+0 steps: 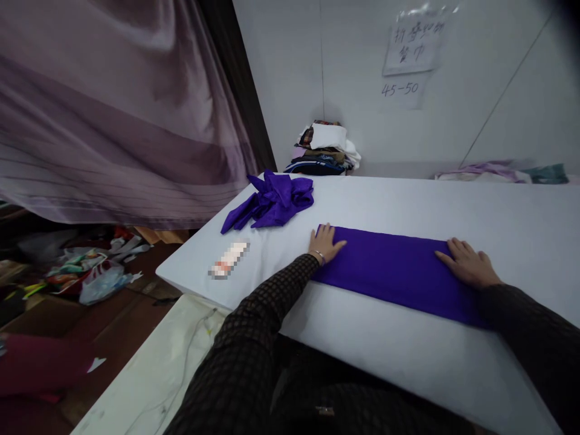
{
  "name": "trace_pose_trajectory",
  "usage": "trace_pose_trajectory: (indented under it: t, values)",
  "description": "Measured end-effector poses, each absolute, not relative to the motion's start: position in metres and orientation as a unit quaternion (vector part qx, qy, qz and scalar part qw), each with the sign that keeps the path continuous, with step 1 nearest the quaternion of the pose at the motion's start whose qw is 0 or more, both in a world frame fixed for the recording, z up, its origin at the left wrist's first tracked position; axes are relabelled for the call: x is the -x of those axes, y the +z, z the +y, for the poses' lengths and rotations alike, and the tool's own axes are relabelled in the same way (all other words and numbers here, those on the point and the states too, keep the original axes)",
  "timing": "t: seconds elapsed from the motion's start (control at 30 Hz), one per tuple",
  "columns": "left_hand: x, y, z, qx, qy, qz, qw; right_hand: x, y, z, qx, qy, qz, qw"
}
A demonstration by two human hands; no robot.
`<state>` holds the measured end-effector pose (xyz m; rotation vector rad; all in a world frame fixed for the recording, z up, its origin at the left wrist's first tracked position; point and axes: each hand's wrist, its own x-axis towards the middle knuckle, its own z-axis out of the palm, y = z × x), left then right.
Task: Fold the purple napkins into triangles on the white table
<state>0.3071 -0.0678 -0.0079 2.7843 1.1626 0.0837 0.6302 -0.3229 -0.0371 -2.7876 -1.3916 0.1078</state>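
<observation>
A purple cloth [389, 269], folded into a long flat rectangle, lies on the white table. My left hand [324, 243] rests on its left end with the fingers spread. On the right end lies my right hand [469, 264], also flat with its fingers stretched out. The cloth's lower right corner is partly hidden by my right sleeve. A second purple cloth [276, 199] sits crumpled farther back, to the left of the folded one.
A blurred-out object [229, 260] lies on the table [385, 202] near its left edge. Behind it stands a pile of folded clothes [324, 148]. More fabric [487, 171] lies along the wall. A curtain [113, 109] hangs at left above floor clutter [90, 266].
</observation>
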Motion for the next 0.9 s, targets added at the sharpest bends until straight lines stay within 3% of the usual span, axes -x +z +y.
trace_pose_trajectory:
  t: [0.23,0.57,0.9]
  values:
    - [-0.308,-0.02,-0.099,-0.937,-0.005,0.339,0.082,-0.624,-0.019,-0.312,0.899,0.053,-0.435,0.003]
    - [-0.308,-0.018,-0.097,-0.938,-0.002,0.339,0.078,-0.454,-0.028,-0.27,0.746,0.06,-0.661,0.062]
    - [-0.308,-0.016,-0.096,-0.937,-0.004,0.339,0.079,-0.55,-0.044,-0.41,0.87,-0.015,-0.492,0.02]
